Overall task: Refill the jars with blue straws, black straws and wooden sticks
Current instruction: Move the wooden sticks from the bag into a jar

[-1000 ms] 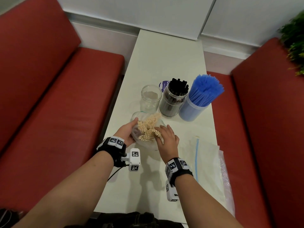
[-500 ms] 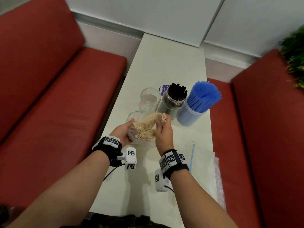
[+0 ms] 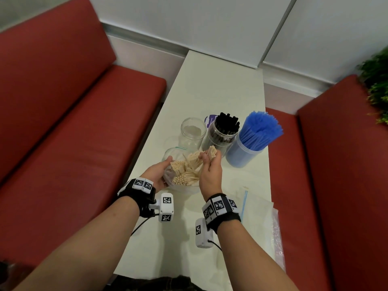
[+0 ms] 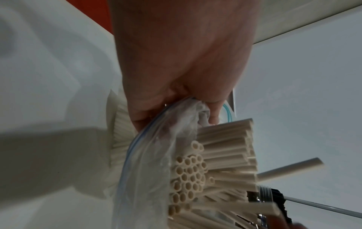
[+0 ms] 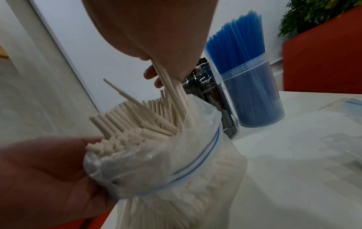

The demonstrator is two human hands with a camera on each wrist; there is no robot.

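Observation:
A clear zip bag (image 3: 168,175) (image 5: 197,156) full of pale wooden sticks (image 3: 184,175) (image 4: 188,175) stands on the white table (image 3: 220,91). My left hand (image 3: 157,173) (image 4: 176,77) grips the bag's open mouth from the left. My right hand (image 3: 211,164) (image 5: 172,38) holds a small bunch of sticks (image 3: 212,152) (image 5: 172,96), partly drawn up out of the bag. Behind the bag stand an empty clear jar (image 3: 193,133), a jar of black straws (image 3: 225,131) (image 5: 207,86) and a jar of blue straws (image 3: 252,141) (image 5: 252,86).
Two flat plastic bags (image 3: 260,217) lie on the table at my right. A purple-and-white lid (image 3: 209,120) lies behind the black-straw jar. Red benches (image 3: 73,154) flank the narrow table; a green plant (image 3: 378,85) is at the far right.
My right hand closed on a bunch of sticks and has lifted it upward and away from me, out of the bag's mouth. My left hand keeps its hold on the bag.

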